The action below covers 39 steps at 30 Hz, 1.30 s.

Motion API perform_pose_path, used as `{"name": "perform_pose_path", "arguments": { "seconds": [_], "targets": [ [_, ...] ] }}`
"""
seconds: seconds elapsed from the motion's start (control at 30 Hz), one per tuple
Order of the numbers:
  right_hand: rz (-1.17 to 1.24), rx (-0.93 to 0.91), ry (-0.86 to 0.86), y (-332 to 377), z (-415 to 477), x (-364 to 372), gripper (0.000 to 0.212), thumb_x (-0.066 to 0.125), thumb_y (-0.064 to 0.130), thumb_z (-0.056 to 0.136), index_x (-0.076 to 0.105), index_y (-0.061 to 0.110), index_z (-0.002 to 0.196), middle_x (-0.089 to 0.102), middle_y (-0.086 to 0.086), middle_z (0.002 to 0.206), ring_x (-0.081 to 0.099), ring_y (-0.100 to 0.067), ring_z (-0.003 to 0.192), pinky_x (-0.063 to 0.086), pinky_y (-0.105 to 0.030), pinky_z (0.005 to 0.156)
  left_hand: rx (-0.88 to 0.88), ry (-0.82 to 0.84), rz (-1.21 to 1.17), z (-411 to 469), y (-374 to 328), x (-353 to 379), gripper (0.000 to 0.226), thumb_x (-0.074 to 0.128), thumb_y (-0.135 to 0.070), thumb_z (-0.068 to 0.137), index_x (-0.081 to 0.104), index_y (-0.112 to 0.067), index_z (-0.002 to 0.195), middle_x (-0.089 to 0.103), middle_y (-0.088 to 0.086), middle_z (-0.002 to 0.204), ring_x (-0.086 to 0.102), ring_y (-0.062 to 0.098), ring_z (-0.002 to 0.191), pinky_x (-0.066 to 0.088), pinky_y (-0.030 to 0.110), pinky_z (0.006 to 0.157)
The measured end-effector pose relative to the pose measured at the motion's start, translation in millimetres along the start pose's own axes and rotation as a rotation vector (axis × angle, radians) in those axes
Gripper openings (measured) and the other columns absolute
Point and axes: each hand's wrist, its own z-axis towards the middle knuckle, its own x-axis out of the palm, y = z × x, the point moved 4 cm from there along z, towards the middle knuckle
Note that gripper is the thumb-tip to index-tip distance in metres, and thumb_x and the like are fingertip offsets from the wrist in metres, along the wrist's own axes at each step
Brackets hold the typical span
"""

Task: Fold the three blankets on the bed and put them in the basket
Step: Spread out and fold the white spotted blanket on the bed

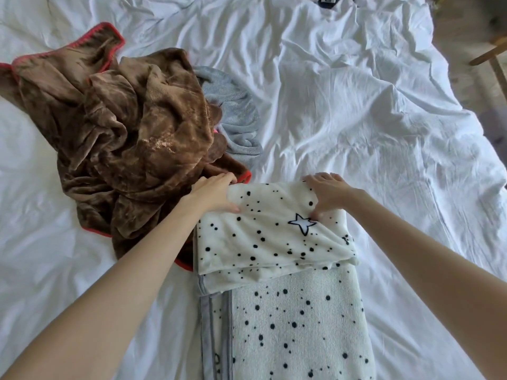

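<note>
White, creased sheet over the whole bed (356,105); we look down on it from the near edge. Wooden floor (461,37) shows at far right, with a pale wooden furniture leg (491,56) on it. Something dark (326,0) sits at the far edge of the bed, too cut off to identify.

Spotted blanket (269,237): white with black dots, lying straight ahead of us, running from the bottom of the view up to the middle of the bed. Its far end is doubled back toward us, so a folded flap lies on top of the lower layer. Grey trim (205,311) runs along its left edge. A black-outlined star (301,222) shows on the flap.

Left hand (214,194): at the far-left corner of the flap, thumb on top of the fabric, fingers curled over the fold edge, gripping it. The back of this hand is just beside the brown blanket.

Right hand (329,194): at the far-right corner of the flap, fingers curled over the fold, thumb pressed down right next to the star, pinching the fabric.

Brown blanket (123,133): plush, red-edged, unfolded, heaped on the left of the bed; its near edge touches the left side of the spotted blanket.

Grey blanket (236,111): crumpled, partly under the right side of the brown heap, beyond our left hand.
</note>
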Motion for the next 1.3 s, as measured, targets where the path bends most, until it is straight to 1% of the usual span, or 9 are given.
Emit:
{"name": "perform_pose_path", "arguments": {
  "seconds": [0.1,0.17,0.33,0.53,0.77,0.9,1.03,1.2,1.3],
  "targets": [
    [-0.094,0.002,-0.057,2,-3,2,0.066,0.073,0.020,0.075,0.041,0.013,0.132,0.058,-0.001,0.117,0.049,-0.022,0.119,0.025,-0.033,0.108,-0.036,0.153,0.064,6,2,2,0.085,0.081,-0.053,0.065,0.041,-0.024,0.134,0.057,-0.002,0.131,0.054,0.023,0.120,0.036,0.039,0.097],
    [-0.135,-0.020,-0.163,9,-11,4,0.031,0.064,0.013,0.076,0.050,0.015,0.104,0.056,0.002,0.093,0.057,-0.021,0.100,0.035,-0.029,0.090,-0.078,0.186,0.152,-1,0,8,0.084,0.081,-0.054,0.064,0.044,-0.021,0.132,0.057,0.001,0.126,0.055,0.027,0.116,0.042,0.038,0.092],
    [-0.086,0.016,-0.346,12,-54,0,0.015,0.055,0.006,0.075,0.057,0.013,0.088,0.057,0.000,0.087,0.057,-0.022,0.088,0.034,-0.028,0.064,-0.048,-0.044,0.102,-41,-6,4,0.043,0.079,-0.054,0.062,0.054,-0.031,0.089,0.055,-0.008,0.088,0.062,0.029,0.097,0.052,0.040,0.078],
    [-0.061,-0.020,-0.540,17,-98,-60,0.023,0.053,0.002,0.074,0.063,0.012,0.091,0.059,-0.002,0.091,0.055,-0.022,0.091,0.033,-0.029,0.065,0.056,-0.266,0.072,-82,-20,-59,0.033,0.076,-0.055,0.069,0.056,-0.034,0.085,0.044,-0.015,0.078,0.048,0.011,0.078,0.026,0.030,0.062],
    [-0.079,-0.010,-0.639,23,-128,-118,0.021,0.056,0.003,0.075,0.063,0.010,0.093,0.057,-0.003,0.092,0.055,-0.024,0.097,0.032,-0.031,0.064,0.078,-0.328,0.034,-106,-45,-118,0.027,0.075,-0.050,0.073,0.057,-0.034,0.084,0.043,-0.012,0.080,0.054,0.015,0.083,0.031,0.032,0.068],
    [-0.088,0.003,-0.792,24,-146,-150,0.014,0.061,0.006,0.077,0.062,0.009,0.091,0.057,-0.004,0.091,0.054,-0.025,0.097,0.031,-0.030,0.064,0.086,-0.413,0.065,-112,-56,-161,0.035,0.076,-0.049,0.075,0.065,-0.029,0.102,0.046,-0.011,0.087,0.053,0.016,0.088,0.033,0.034,0.070],
    [-0.072,0.019,-0.949,27,-163,-204,0.016,0.063,0.006,0.080,0.062,0.008,0.096,0.057,-0.007,0.098,0.052,-0.026,0.101,0.032,-0.031,0.071,0.085,-0.560,0.065,-115,-65,-223,0.040,0.078,-0.041,0.078,0.067,-0.028,0.114,0.045,-0.007,0.093,0.053,0.023,0.099,0.044,0.045,0.088],
    [-0.068,0.041,-1.122,27,-181,-221,0.029,0.065,-0.005,0.073,0.061,0.006,0.100,0.056,-0.009,0.104,0.050,-0.027,0.100,0.037,-0.034,0.081,0.096,-0.817,0.120,-125,-72,-235,0.037,0.068,-0.009,0.080,0.065,-0.018,0.116,0.051,0.001,0.103,0.051,0.025,0.105,0.047,0.044,0.075],
    [-0.091,0.051,-1.056,25,-177,-173,0.031,0.066,-0.005,0.071,0.059,0.006,0.100,0.056,-0.008,0.103,0.050,-0.027,0.097,0.040,-0.036,0.083,0.141,-0.849,0.151,-135,-73,-180,0.037,0.072,-0.001,0.069,0.066,-0.010,0.105,0.054,0.006,0.099,0.055,0.029,0.097,0.041,0.032,0.058]
  ]
}}
